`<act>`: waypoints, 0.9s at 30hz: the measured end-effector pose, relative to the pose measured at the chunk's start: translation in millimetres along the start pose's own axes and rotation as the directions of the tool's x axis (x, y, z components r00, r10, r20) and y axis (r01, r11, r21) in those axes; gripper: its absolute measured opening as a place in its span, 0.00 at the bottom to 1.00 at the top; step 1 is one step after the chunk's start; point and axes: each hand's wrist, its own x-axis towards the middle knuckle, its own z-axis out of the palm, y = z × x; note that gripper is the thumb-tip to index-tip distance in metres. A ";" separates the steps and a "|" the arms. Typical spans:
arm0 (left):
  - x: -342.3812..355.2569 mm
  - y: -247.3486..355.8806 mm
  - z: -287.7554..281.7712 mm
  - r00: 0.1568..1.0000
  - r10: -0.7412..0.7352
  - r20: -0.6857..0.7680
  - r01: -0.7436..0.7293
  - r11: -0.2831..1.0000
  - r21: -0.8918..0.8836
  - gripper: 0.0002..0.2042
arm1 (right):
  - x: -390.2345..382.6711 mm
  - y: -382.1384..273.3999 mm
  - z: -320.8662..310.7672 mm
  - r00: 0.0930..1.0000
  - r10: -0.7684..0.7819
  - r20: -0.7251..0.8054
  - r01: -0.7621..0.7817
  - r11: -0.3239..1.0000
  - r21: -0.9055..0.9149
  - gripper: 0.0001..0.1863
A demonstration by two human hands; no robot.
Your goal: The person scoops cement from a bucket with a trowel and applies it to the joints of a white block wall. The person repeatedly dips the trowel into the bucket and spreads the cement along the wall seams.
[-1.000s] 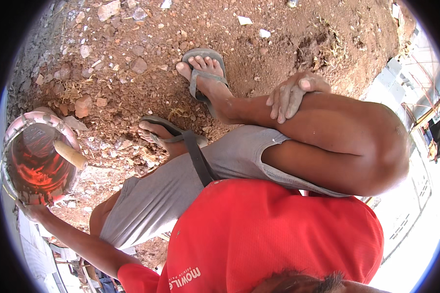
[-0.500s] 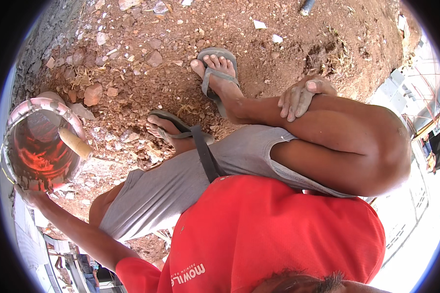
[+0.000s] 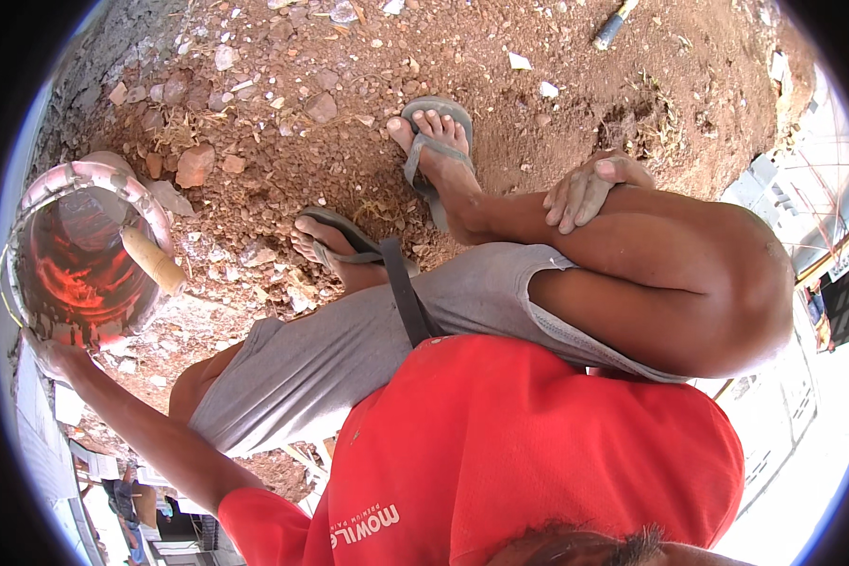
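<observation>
Left hand (image 3: 55, 357) at bucket (image 3: 83, 174) near rim, grip unclear; right hand (image 3: 583, 196) loosely open on shin (image 3: 509, 217); wooden handle (image 3: 153, 261) across right rim

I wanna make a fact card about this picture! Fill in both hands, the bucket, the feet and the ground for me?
Left hand: at the bucket's near side; grip unclear
Right hand: resting on the right lower leg
Bucket: pinkish rim, red inside
Wooden handle: sticking out over the bucket's rim
Feet: in grey sandals
Ground: reddish soil with stones
</observation>
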 end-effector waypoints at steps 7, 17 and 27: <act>-5.4 5.5 0.4 1.000 0.010 0.016 -0.011 1.000 0.023 0.22 | -22.0 -16.9 1.9 0.991 -0.003 -0.135 -0.005 0.998 -0.062 0.29; 17.3 6.2 6.6 0.995 -0.094 -0.035 0.091 0.994 -0.067 0.21 | -16.3 104.5 -26.6 0.717 0.342 -0.607 -0.109 0.915 0.388 0.26; 19.7 6.7 5.0 0.993 -0.108 -0.043 0.106 0.993 -0.059 0.25 | 8.0 169.4 -28.3 0.634 0.430 -0.643 -0.049 0.852 0.521 0.24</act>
